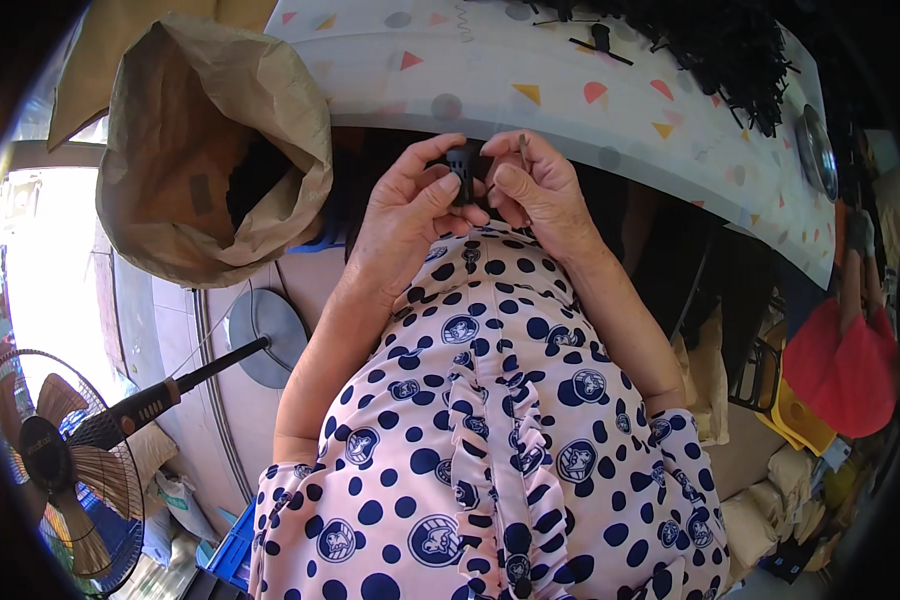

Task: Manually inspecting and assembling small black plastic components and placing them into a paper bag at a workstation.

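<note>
ahead of the hands we see the biggest thing, a table under a white cloth printed with red, yellow and grey shapes [560,105]; its near edge runs just beyond the fingertips. below the hands we see the wearer's pale pink shirt with navy dots and a ruffled front [490,400]. left of the hands, a tall brown paper bag [285,95] gapes, with dark matter inside it. farther left and lower, well apart from the hands, a dark standing fan with a round wire cage [65,450] leans into view. far to the right of the hands we see another person in red clothing [845,370]. ahead and right of the hands, a tangled heap of black strips [725,60] covers the table's far part, with a round shiny metal dish [818,155] to its right.

our left hand [415,200] is curled, thumb and fingers closed around a small black slotted plastic piece [459,162], upright between the two hands. our right hand [548,190], just beside it, pinches a thin, narrow strip [524,150] between thumb and fingers; it is perhaps metal, but too small for us to be sure.
</note>
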A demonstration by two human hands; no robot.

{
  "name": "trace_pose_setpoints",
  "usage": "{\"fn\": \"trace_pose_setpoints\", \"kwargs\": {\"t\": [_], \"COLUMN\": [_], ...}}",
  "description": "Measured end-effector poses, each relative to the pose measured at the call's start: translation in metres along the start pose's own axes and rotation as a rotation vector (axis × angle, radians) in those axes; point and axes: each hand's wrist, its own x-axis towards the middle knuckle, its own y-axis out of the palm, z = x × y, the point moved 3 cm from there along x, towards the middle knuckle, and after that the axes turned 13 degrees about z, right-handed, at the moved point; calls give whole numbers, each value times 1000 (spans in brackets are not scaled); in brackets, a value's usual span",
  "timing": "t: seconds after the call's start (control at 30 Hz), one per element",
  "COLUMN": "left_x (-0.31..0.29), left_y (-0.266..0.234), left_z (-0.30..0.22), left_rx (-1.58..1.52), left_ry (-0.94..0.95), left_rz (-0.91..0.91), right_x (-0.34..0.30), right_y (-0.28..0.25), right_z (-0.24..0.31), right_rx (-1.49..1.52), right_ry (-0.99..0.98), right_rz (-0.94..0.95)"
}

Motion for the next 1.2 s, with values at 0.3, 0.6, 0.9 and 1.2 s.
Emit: {"fn": "trace_pose_setpoints", "kwargs": {"t": [0.3,0.6,0.9,1.2], "left_x": [0,1,-5,-4], "left_y": [12,12,1,3], "left_z": [2,5,6,9], "left_rx": [333,743,765,1141], "left_ry": [-119,-14,-14,69], "left_rz": [25,7,-29,-172], "right_x": [-3,-10,-8,1], "right_y": [-5,12,29,26], "right_z": [-12,4,6,-5], "right_rx": [23,-368,-658,-845], "right_ry": [108,144,234,191], "right_rz": [-27,19,48,-2]}}
